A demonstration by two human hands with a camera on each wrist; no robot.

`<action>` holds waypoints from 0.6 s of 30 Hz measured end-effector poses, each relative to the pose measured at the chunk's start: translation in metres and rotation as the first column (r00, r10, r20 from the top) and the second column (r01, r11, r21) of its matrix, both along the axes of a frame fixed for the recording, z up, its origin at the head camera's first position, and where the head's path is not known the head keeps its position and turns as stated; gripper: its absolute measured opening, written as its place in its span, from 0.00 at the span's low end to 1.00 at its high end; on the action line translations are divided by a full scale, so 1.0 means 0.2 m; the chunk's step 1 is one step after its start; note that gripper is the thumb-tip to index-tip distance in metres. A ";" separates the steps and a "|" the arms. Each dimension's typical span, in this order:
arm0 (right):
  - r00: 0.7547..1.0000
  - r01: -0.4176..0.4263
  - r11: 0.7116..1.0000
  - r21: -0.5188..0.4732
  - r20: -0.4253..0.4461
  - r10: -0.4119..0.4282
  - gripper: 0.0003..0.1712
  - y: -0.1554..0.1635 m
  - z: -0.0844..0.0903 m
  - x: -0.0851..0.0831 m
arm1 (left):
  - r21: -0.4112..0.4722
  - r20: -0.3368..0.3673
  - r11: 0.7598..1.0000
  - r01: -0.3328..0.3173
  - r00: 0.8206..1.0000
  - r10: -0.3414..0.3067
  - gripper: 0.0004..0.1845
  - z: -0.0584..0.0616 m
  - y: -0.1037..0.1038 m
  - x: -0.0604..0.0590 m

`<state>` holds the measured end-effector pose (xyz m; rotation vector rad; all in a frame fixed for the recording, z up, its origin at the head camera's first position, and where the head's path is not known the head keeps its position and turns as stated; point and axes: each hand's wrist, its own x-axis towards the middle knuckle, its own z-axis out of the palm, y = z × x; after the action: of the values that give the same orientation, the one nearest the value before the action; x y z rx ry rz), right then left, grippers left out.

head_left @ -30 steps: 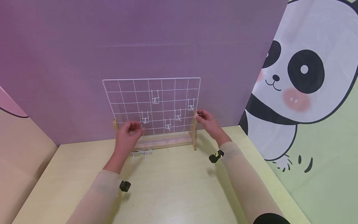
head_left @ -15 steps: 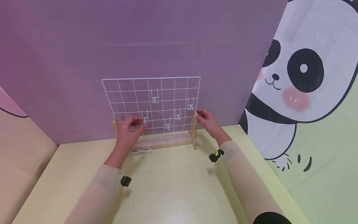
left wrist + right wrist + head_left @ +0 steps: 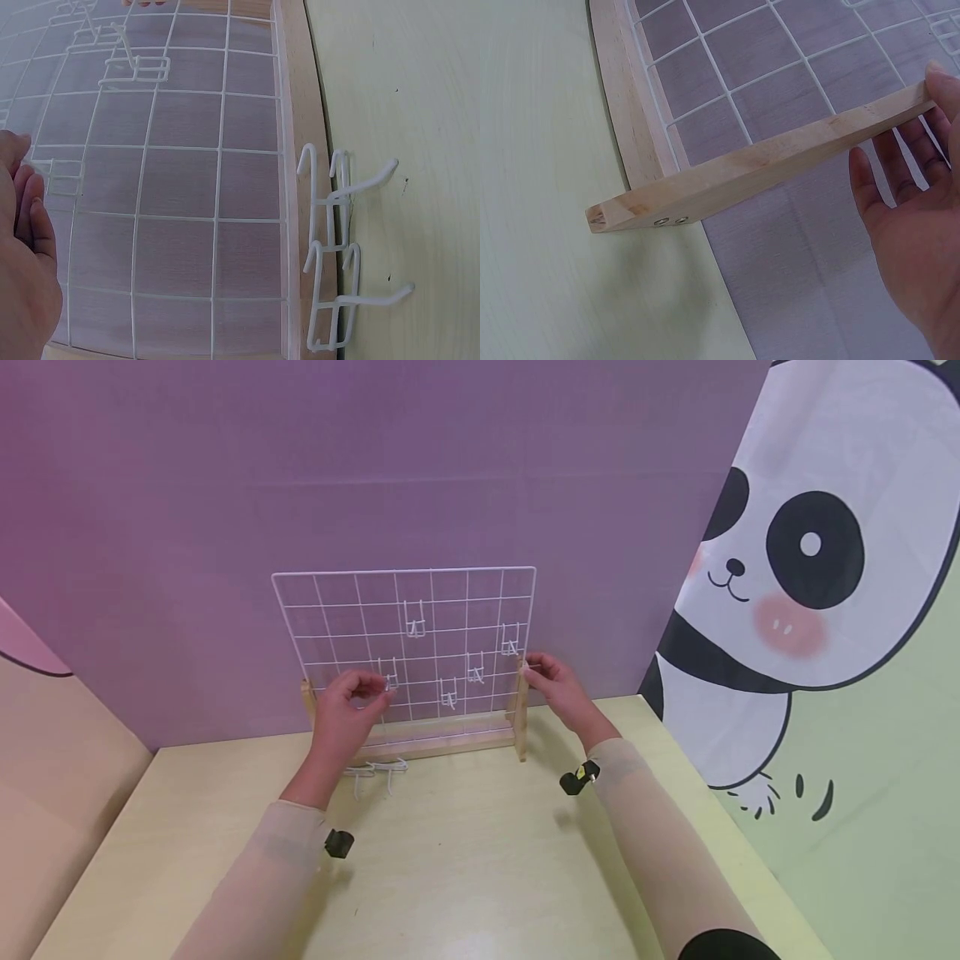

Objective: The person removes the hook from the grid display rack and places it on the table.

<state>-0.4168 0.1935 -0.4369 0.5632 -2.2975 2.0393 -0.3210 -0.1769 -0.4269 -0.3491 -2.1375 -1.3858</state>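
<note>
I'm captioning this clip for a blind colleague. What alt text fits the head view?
A left hand pinches a white hook on an upright white wire grid in a wooden stand, while the right hand steadies the stand's right post. Loose hooks lie on the table.

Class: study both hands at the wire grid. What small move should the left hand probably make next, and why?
Probably seat the hook fully on the grid wire, then let go. The left hand pinches it at the wire grid, while the right hand steadies the wooden post. Two loose hooks lie on the table.
</note>
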 end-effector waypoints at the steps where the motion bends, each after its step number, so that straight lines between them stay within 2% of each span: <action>1: 1.000 -0.001 1.000 0.000 -0.001 0.001 0.20 0.00 0.00 0.00 | -0.003 0.003 1.000 -0.004 1.000 0.004 0.09 0.00 0.00 0.00; 9: 1.000 0.008 1.000 0.011 0.004 -0.008 0.20 0.00 0.00 0.00 | 0.004 -0.017 1.000 -0.002 1.000 0.002 0.06 -0.01 0.00 -0.01; 18: 1.000 0.018 1.000 0.024 0.003 -0.018 0.20 0.00 -0.01 -0.01 | 0.003 -0.080 1.000 -0.008 0.997 0.008 0.05 0.00 0.00 -0.01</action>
<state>-0.4180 0.1933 -0.4388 0.5393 -2.3230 2.0087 -0.3230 -0.1762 -0.4274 -0.3881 -2.0694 -1.3475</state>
